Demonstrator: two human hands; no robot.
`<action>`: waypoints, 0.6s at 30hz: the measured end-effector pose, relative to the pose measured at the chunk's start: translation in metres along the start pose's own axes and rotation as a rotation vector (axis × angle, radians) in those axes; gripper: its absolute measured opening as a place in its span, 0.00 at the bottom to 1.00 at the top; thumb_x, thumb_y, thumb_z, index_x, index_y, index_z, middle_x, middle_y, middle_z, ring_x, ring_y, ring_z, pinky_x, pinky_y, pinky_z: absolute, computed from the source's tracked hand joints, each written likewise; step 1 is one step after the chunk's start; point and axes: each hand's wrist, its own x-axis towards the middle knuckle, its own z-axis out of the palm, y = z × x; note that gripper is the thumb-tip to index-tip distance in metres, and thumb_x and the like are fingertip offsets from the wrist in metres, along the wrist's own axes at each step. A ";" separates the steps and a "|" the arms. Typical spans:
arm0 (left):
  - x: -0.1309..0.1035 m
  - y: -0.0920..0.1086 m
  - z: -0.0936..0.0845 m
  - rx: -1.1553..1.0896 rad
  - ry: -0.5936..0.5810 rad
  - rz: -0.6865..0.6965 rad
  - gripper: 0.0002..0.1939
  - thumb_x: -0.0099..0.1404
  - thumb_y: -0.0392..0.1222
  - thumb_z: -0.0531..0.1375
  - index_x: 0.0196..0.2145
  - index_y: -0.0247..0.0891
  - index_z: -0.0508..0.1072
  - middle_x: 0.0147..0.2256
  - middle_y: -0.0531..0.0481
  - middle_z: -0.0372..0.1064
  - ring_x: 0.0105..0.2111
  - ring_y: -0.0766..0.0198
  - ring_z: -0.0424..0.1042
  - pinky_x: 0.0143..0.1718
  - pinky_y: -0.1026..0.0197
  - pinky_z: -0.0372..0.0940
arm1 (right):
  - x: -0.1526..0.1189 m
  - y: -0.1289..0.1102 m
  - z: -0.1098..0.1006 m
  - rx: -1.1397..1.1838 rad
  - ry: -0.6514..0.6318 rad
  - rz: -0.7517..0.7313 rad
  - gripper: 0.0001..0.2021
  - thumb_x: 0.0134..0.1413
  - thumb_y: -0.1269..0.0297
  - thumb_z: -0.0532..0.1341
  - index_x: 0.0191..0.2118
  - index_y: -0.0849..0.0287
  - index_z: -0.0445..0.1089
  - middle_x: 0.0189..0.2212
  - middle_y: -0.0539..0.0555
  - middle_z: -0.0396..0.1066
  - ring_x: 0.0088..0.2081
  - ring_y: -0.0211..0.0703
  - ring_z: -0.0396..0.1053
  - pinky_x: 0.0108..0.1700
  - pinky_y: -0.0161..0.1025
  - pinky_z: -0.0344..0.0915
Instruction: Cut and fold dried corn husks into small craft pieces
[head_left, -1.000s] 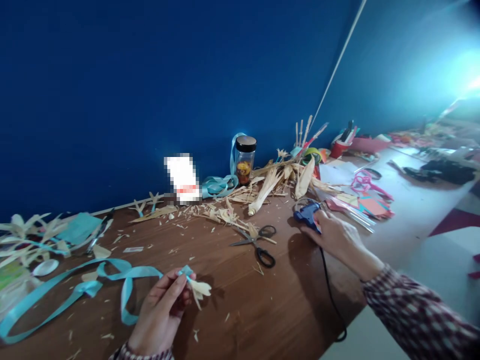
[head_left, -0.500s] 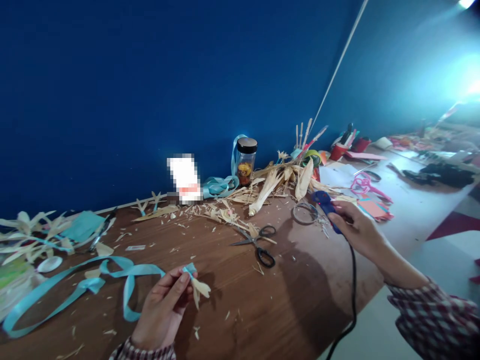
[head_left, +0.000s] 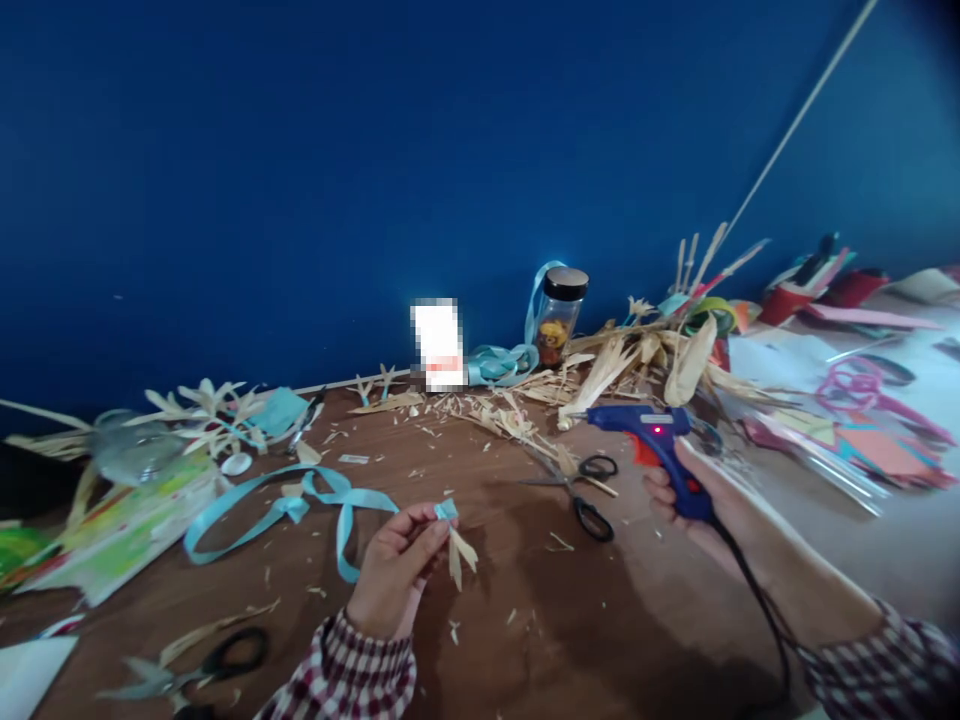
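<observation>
My left hand (head_left: 401,560) pinches a small corn-husk flower (head_left: 461,555) whose base is wrapped in light-blue ribbon; its pale petals point down. My right hand (head_left: 705,500) is closed round the handle of a blue glue gun (head_left: 671,450) with an orange trigger and a lit red light. The gun's nozzle points left, above the table, and its black cable hangs down past my wrist. Black-handled scissors (head_left: 581,490) lie open between my hands. A loose light-blue ribbon (head_left: 255,490) curls over the table to the left of my left hand.
Corn husks (head_left: 600,380) and a jar with a black lid (head_left: 562,310) stand by the blue wall. More scissors (head_left: 180,685) lie front left. White husk flowers (head_left: 214,410) are at the back left. Pink scissors (head_left: 851,385), papers and red pots (head_left: 784,303) are at right.
The view has turned left, so things on the table appear further right. My right hand has raised and turned the glue gun, whose nozzle now points left. My left hand still holds the flower.
</observation>
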 end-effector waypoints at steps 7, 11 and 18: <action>-0.003 0.005 -0.009 0.649 -0.049 0.228 0.08 0.48 0.39 0.66 0.29 0.36 0.77 0.23 0.48 0.73 0.23 0.64 0.70 0.25 0.65 0.65 | -0.002 0.024 0.042 -0.351 -0.274 -0.069 0.17 0.51 0.47 0.60 0.31 0.58 0.65 0.21 0.47 0.65 0.21 0.34 0.61 0.23 0.31 0.59; 0.001 -0.003 -0.016 0.973 -0.031 0.406 0.06 0.52 0.38 0.62 0.30 0.41 0.79 0.23 0.50 0.72 0.22 0.63 0.69 0.25 0.64 0.62 | 0.001 0.044 0.050 -0.478 -0.413 -0.103 0.16 0.57 0.49 0.55 0.37 0.58 0.65 0.23 0.48 0.64 0.23 0.34 0.61 0.24 0.30 0.59; -0.002 -0.004 -0.017 1.105 -0.082 0.544 0.05 0.55 0.38 0.61 0.27 0.43 0.78 0.26 0.49 0.73 0.26 0.60 0.70 0.31 0.62 0.61 | -0.002 0.056 0.061 -0.534 -0.499 -0.092 0.14 0.60 0.52 0.52 0.37 0.58 0.64 0.26 0.50 0.67 0.26 0.37 0.65 0.27 0.33 0.63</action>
